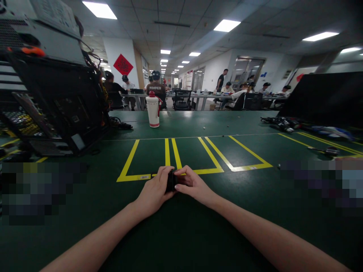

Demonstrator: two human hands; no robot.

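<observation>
My left hand point(155, 189) clamped round small black object point(171, 182), near front edge of yellow tape point(208, 171) on green table point(181, 238); cannot tell if object rests there; my right hand point(197, 186) curved, thumb and fingertips at object's right side, cannot tell whether they press; white cup point(153, 112) stands beyond tape, black computer case point(70, 107) left of it

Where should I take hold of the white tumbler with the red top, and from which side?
Grip the white tumbler around mid-body, probably from the near left: it stands upright, its body narrows toward the base, and the red strap hangs on its right side.
</observation>
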